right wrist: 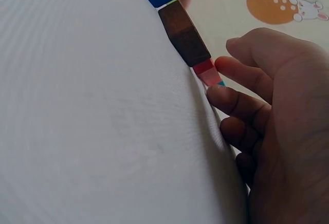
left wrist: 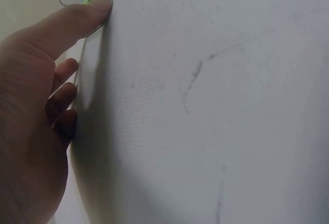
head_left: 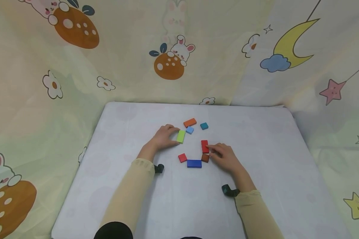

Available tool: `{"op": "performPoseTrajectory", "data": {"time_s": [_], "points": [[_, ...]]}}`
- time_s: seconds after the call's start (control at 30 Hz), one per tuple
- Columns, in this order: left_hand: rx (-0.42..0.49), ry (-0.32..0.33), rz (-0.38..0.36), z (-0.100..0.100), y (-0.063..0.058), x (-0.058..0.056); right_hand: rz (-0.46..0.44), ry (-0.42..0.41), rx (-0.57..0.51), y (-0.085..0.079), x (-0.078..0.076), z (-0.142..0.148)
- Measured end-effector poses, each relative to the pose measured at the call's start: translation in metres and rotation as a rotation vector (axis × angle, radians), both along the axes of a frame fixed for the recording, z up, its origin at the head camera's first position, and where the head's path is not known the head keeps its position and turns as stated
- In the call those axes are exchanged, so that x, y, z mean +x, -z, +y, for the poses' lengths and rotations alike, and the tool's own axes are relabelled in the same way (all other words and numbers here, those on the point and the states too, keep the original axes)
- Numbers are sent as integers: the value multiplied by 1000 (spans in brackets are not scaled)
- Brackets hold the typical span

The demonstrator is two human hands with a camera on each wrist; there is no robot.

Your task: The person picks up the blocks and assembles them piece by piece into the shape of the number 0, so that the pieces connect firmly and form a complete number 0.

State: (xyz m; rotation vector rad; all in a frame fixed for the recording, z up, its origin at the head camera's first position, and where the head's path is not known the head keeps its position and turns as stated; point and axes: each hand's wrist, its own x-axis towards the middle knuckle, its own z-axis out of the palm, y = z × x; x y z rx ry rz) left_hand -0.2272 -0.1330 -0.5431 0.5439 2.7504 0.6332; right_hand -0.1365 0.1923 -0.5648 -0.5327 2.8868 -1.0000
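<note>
From the head view we see the left hand (head_left: 164, 137) with thumb and finger pinching the green block (head_left: 180, 136) at its two short ends, a hold that seems to suit leaving its long sides free. It sits on the left of a broken ring on the white surface (head_left: 272, 149), close to the light blue block (head_left: 189, 130), which would hinder a slide to the upper right. Across the ring, the right hand (head_left: 225, 157) has its fingers on the outer side of the long red block (head_left: 204, 146), probably to steady it; the brown block (head_left: 205, 158) at its near end leaves little room that way. The dark blue block (head_left: 194, 163) and small red block (head_left: 182, 157) lie on the near side, the orange block (head_left: 189, 122) and teal block (head_left: 204, 126) on the far side.

From the left wrist we find the thumb on the green block and other fingers loosely bent; we cannot tell here where the opposing finger sits.

From the right wrist we see the thumb apart, and the fingers touching the long red block without closing round it; the brown and dark blue blocks partly screen what lies beyond
</note>
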Motion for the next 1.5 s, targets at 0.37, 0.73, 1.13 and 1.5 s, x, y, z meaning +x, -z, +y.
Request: {"op": "performPoseTrajectory", "data": {"time_s": [0.37,0.73,1.13,1.5], "points": [[2,3,69,-1,4,12,15,-7,-5,2,0,1],[-12,43,161,1,16,34,36,-4,-11,1,0,0],[-23,37,140,2,17,41,39,-15,-6,2,-1,0],[149,9,12,-6,13,42,29,-11,-11,3,-1,1]]}}
